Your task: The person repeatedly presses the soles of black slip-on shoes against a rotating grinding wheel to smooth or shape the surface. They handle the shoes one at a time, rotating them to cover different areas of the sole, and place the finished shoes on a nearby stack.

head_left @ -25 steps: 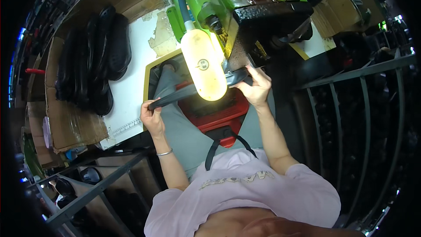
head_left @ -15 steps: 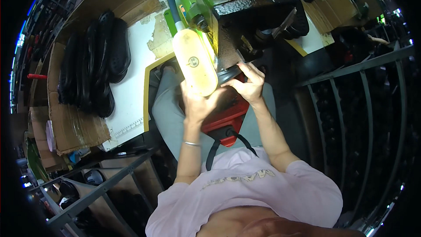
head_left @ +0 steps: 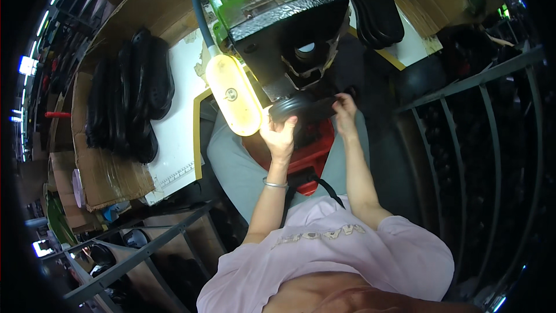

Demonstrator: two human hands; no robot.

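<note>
left hand point(head_left: 282, 136): we grip the sole's point(head_left: 304, 107) near end, fingers curled
right hand point(head_left: 346, 115): we pinch its far end
sole: pressed under the machine point(head_left: 278, 17), beside the lamp point(head_left: 234, 95)
stack point(head_left: 130, 101): on the surface point(head_left: 174, 133), left

Left hand point(head_left: 280, 137) raised, fingers curled; right hand point(head_left: 346, 113) gripping.

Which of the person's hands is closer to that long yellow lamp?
Left. The left hand grips the near end of the black sole, right beside the yellow lamp. The right hand holds the sole's far end, farther from the lamp.
</note>
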